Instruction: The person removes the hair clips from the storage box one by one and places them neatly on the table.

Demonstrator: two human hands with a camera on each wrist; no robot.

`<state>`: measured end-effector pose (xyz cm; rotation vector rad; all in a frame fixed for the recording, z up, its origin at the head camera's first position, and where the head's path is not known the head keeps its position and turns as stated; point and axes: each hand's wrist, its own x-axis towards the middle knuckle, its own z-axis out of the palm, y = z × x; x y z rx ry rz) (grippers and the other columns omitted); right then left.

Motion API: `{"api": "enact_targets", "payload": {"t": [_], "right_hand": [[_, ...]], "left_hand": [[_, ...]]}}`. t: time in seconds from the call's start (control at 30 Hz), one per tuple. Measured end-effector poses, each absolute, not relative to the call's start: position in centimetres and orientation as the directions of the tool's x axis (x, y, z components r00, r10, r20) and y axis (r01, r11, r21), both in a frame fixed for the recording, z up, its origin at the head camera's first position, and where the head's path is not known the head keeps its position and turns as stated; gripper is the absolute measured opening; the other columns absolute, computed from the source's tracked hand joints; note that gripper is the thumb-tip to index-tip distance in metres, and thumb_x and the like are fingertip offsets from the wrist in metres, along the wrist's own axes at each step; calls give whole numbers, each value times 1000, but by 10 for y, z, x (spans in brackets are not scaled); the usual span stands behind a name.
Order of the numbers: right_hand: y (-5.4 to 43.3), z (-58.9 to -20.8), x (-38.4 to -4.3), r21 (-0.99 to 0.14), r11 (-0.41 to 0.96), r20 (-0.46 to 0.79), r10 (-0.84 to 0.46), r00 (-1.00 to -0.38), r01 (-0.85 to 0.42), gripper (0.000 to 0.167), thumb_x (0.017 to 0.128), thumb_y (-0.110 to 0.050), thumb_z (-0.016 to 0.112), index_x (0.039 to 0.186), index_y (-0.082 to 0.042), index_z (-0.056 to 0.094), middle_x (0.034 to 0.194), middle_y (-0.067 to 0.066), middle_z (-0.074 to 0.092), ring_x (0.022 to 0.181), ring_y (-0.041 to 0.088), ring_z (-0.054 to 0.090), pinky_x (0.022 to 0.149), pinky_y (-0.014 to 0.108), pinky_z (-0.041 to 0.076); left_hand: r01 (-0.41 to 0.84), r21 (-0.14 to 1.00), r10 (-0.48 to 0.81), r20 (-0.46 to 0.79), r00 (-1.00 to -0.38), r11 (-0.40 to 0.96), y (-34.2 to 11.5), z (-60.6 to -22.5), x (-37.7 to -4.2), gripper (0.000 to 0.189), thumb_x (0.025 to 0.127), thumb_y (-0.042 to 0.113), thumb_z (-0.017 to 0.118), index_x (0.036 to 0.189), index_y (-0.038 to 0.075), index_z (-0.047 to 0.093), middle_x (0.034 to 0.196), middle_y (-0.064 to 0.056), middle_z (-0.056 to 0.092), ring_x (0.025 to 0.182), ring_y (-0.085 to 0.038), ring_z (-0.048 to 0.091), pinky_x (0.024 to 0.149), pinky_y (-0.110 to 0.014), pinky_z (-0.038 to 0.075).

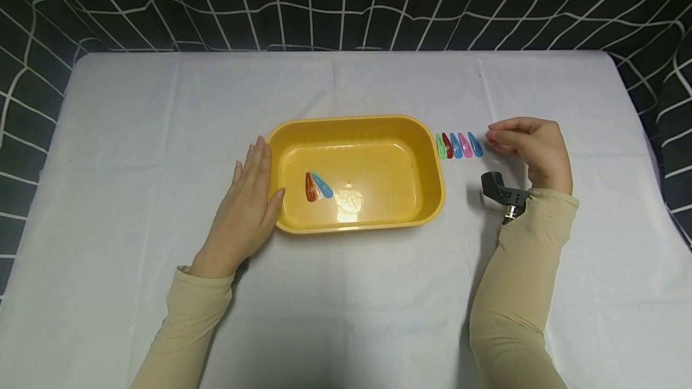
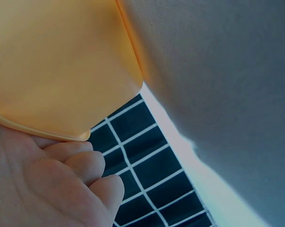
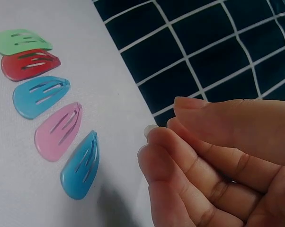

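A yellow plastic tray stands on the white cloth. My left hand rests against its left end with straight fingers, the thumb over the rim. Inside the tray lie a red hair clip, a blue one and a whitish one partly hidden between them. Beside the tray's right end runs a row of snap clips: green, red, blue, pink and blue. Just right of the row hovers my right hand, fingers loosely curled, nothing visible between them.
A white cloth covers the table. Dark fabric with a white grid hangs behind the table and along both sides. A black wrist-camera mount sticks out from the right sleeve, above the cloth.
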<state>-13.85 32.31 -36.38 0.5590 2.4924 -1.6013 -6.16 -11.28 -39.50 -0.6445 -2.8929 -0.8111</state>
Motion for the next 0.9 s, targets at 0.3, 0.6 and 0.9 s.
{"api": "enact_targets", "payload": {"t": [0.3,0.6,0.9], "right_hand": [[319,-358,-138,-870,359,-273,223,-936,339,11,87,-11,67,85,-18,76,78,-14,68,77,4,63,66,16,49],[312,-351,-138,-889,341,-244,211,-947,305,16,86,-13,68,99,-3,73,86,-7,68,80,7,65,69,15,50],[298,-337,-134,-932,299,-161,160,-974,204,14,86,-10,68,95,-1,73,86,-3,68,79,9,67,69,15,51]], "left_hand": [[411,489,374,175,-911,769,-113,-395,-62,64,99,22,41,146,-11,12,155,-20,8,143,-32,10,114,-46,8],[411,488,376,174,-910,770,-113,-395,-62,64,99,21,42,146,-11,12,155,-20,7,143,-32,10,113,-47,9],[414,494,377,179,-909,765,-113,-395,-62,64,99,21,42,146,-11,12,156,-20,7,143,-32,9,114,-46,8]]}}
